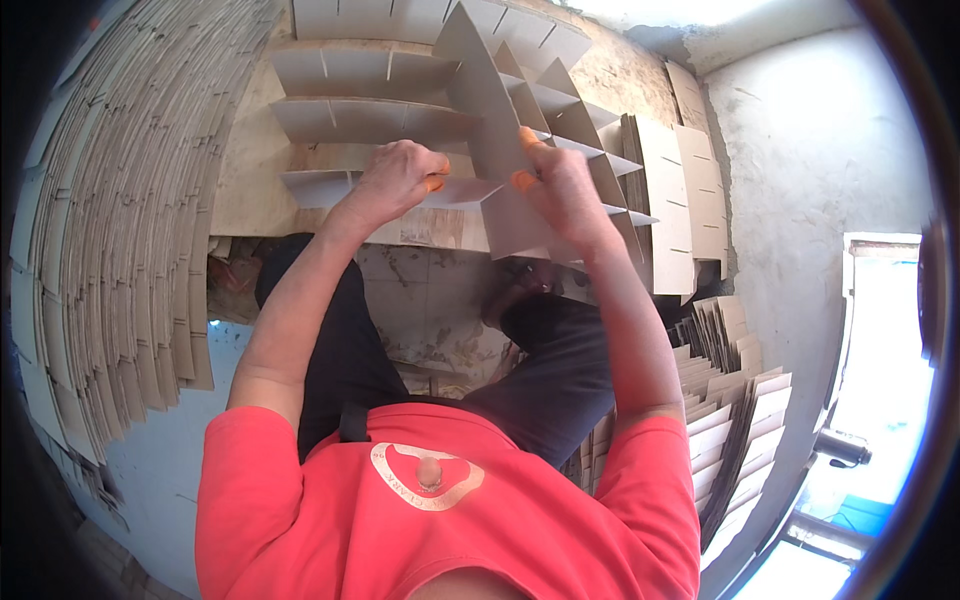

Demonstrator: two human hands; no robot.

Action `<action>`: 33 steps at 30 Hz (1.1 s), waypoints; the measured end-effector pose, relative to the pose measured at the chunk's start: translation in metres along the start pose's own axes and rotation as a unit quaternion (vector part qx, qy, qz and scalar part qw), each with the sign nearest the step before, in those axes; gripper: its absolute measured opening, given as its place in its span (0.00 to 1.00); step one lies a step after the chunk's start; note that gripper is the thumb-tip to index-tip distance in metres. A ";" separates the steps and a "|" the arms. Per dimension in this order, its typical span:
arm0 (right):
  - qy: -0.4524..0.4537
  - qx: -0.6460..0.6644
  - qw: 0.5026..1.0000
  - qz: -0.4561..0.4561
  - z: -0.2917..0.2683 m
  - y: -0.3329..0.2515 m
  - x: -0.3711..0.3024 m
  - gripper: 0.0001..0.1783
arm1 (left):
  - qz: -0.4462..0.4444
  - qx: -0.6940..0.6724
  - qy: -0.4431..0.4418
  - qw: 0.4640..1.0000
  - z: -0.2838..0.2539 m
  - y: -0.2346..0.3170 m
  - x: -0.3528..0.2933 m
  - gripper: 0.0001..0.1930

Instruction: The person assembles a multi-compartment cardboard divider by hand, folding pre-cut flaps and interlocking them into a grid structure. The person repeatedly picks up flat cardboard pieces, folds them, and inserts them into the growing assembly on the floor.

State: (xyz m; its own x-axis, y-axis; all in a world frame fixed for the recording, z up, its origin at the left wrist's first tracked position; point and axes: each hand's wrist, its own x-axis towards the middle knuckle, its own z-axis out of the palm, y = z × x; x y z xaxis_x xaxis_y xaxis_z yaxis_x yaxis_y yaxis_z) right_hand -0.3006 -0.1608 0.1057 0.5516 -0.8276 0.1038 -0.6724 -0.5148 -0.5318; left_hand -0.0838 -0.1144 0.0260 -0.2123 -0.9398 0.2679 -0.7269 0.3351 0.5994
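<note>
My left hand (pixel 396 180) pinches the upper edge of the nearest cardboard divider strip (pixel 462 194), which stands on edge. My right hand (pixel 566 192) grips a long slotted cardboard divider (pixel 486 135) that runs away from me, tilted, across the ends of several strips. Orange covers show on the thumb and a finger of each hand. Two more upright strips, a middle one (pixel 360 120) and a farther one (pixel 350 75), reach leftward from the long divider. To its right, crossed dividers form a grid of cells (pixel 580 125). The slot joints under my right hand are hidden.
A wooden table (pixel 250 180) carries the dividers. Tall stacks of cardboard strips (pixel 120 230) fill the left side. Flat slotted pieces (pixel 665 190) lie at the table's right end. More cardboard bundles (pixel 735 420) stand lower right, near the wall (pixel 800 180).
</note>
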 end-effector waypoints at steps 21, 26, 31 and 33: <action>0.212 -0.197 0.955 0.066 -0.042 0.064 -0.045 0.16 | -0.054 -0.021 0.023 0.998 -0.006 0.003 -0.003 0.16; 0.206 -0.388 0.869 0.229 -0.089 0.182 -0.123 0.28 | -0.031 0.036 0.044 0.998 -0.014 0.006 -0.004 0.22; 0.018 -0.348 0.904 0.249 -0.085 0.224 -0.148 0.25 | -0.063 0.060 0.013 0.996 -0.018 0.013 -0.003 0.23; -0.005 -0.307 0.925 0.224 -0.096 0.234 -0.142 0.23 | -0.061 0.067 0.012 0.996 -0.018 0.015 -0.004 0.23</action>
State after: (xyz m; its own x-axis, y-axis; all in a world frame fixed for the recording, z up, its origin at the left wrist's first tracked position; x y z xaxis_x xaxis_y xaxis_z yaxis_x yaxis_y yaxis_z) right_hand -0.5837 -0.1850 0.0467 0.1515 -0.9882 -0.0212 -0.9865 -0.1525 0.0591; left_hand -0.0821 -0.1050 0.0472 -0.1025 -0.9705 0.2184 -0.8273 0.2050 0.5230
